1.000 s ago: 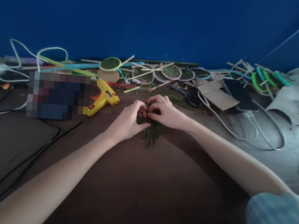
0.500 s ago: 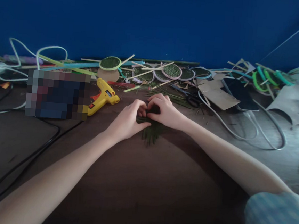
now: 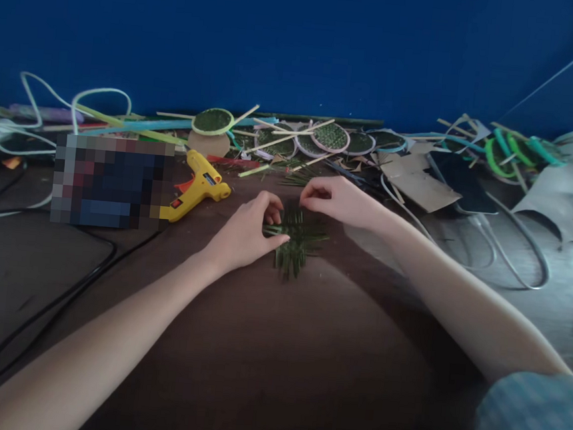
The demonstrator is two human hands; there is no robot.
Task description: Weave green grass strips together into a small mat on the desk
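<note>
On the dark table in front of me lies a small woven mat of green leaf strips [image 3: 295,237], its loose ends sticking out on several sides. My left hand [image 3: 250,228] holds the mat's left edge, thumb lying over the strips and fingers curled at the far side. Beyond the mat's upper right corner, my right hand [image 3: 341,198] is closed in a pinch, fingertips close to the upper strip ends. Whatever is between those fingertips is too small to make out.
A yellow glue gun [image 3: 199,186] lies at left beside black cables [image 3: 96,265]. Along the blue wall are round woven pieces [image 3: 330,137], thin sticks and loose green strips [image 3: 300,179]. Brown cardboard [image 3: 417,179], a phone [image 3: 462,183] and its white cable [image 3: 536,280] are at right.
My right hand has moved right and away from my left hand, uncovering the woven mat. My left hand stays in nearly the same place.
</note>
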